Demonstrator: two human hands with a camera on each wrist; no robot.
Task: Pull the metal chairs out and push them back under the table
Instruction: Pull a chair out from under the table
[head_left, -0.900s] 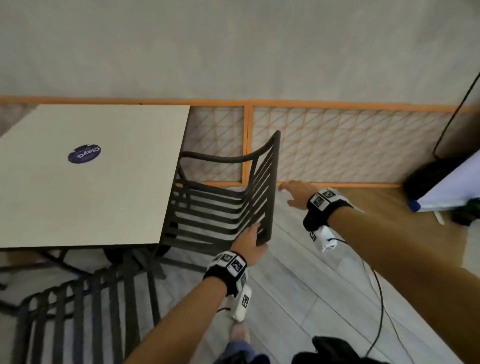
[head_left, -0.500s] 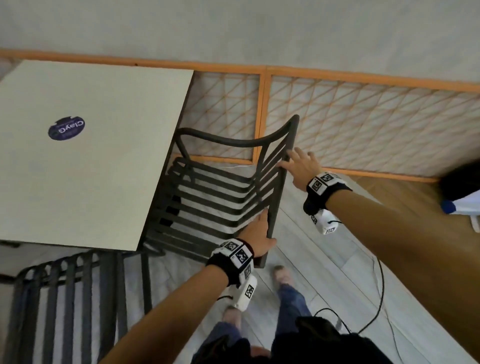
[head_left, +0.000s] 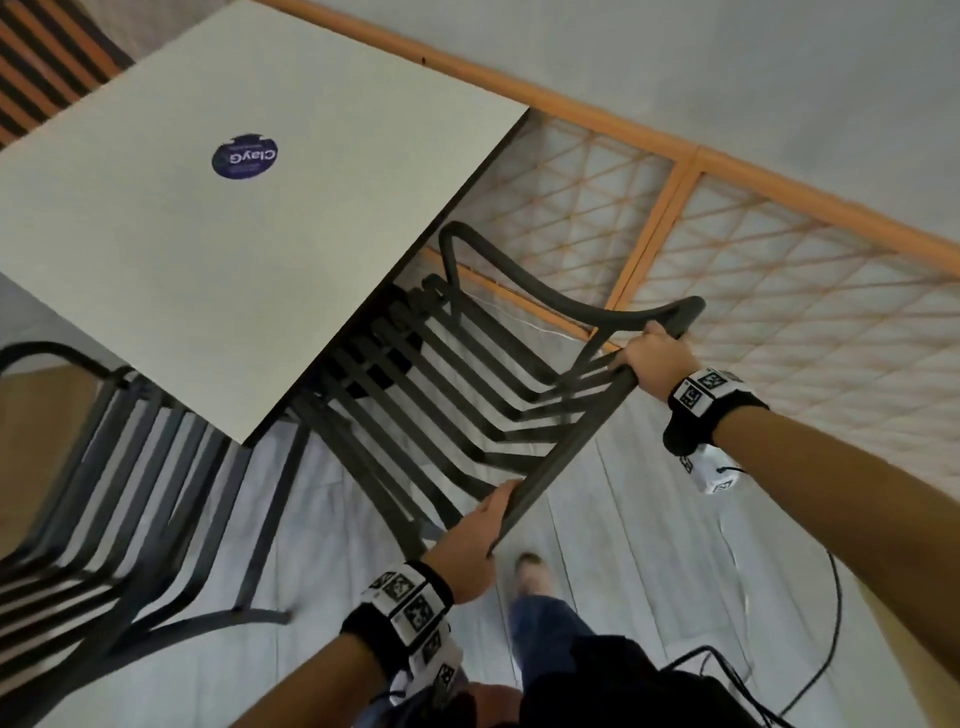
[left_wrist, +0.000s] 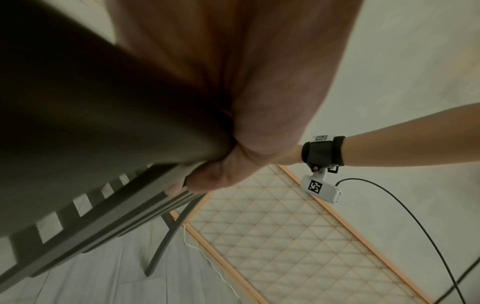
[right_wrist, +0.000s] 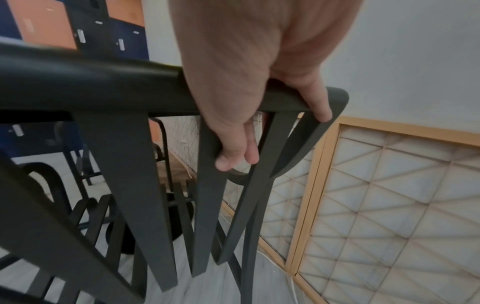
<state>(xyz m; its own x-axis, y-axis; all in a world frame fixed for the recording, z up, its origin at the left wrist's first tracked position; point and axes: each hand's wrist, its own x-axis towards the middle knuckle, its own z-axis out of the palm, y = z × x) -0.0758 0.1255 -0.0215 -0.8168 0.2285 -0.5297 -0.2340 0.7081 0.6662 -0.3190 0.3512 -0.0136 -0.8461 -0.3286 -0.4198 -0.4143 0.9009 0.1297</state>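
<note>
Pale plank floor and square pale surface
A round dark-blue sticker lies on the surface top. Two dark slatted metal chairs stand on the floor, seats partly beneath the surface edges; a black cable trails across the planks near a shod foot

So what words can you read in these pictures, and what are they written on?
"ClayG": on the round dark blue sticker on the table, seen upside down from here.
A smaller line under it on the sticker is too blurred to read.
The black-and-white square codes on the wrist bands are patterns, not words.
</note>
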